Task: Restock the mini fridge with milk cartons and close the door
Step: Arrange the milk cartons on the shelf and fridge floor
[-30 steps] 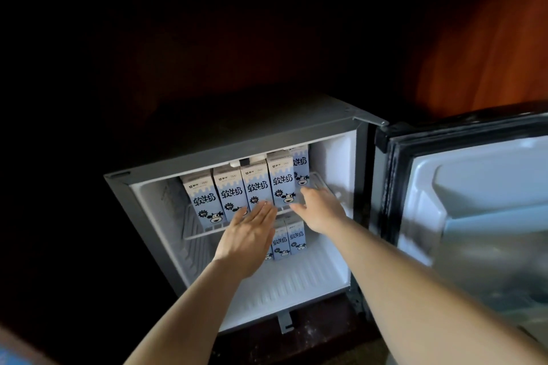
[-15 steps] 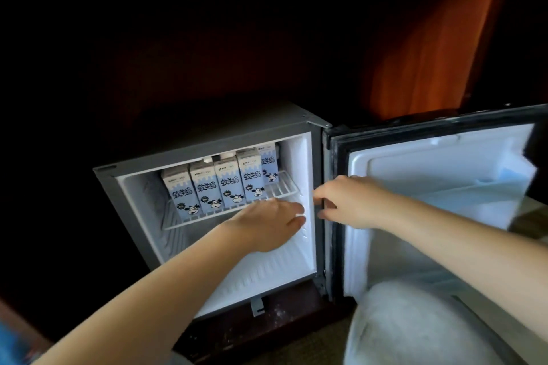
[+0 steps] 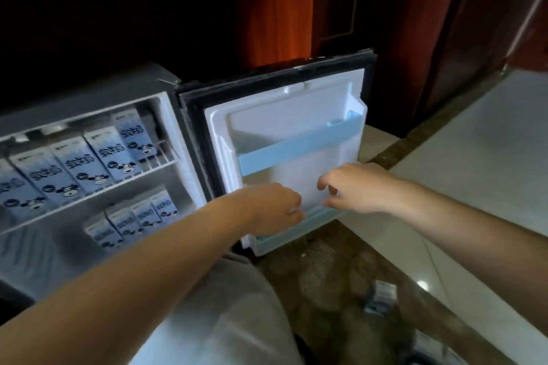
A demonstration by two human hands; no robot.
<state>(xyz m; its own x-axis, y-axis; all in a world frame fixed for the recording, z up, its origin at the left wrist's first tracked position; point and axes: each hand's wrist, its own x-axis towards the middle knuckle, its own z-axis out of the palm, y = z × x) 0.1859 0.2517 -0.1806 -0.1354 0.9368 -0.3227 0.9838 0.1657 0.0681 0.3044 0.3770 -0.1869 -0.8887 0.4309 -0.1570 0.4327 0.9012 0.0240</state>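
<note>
The mini fridge [image 3: 166, 115] stands open at the left. Several blue-and-white milk cartons [image 3: 89, 163] stand in a row on its wire shelf, and a few more cartons [image 3: 136, 216] stand on the fridge floor below. The fridge door [image 3: 284, 127] is swung wide to the right, its white inside facing me. My left hand [image 3: 272, 207] is at the door's lower shelf rail [image 3: 296, 231], fingers curled down onto it. My right hand [image 3: 358, 190] hovers just right of it with fingers hooked apart and nothing in it.
A pale blue upper rail [image 3: 299, 148] crosses the door. My grey-clad knee [image 3: 225, 320] is below my left arm. A small packet [image 3: 382, 293] lies on the dark patterned floor. Dark wooden panels [image 3: 400, 24] stand behind the door, with pale tiles [image 3: 480, 172] to the right.
The view has swung right from the fridge interior to the door. Both hands left the cartons and moved right, to the lower part of the open door.
</note>
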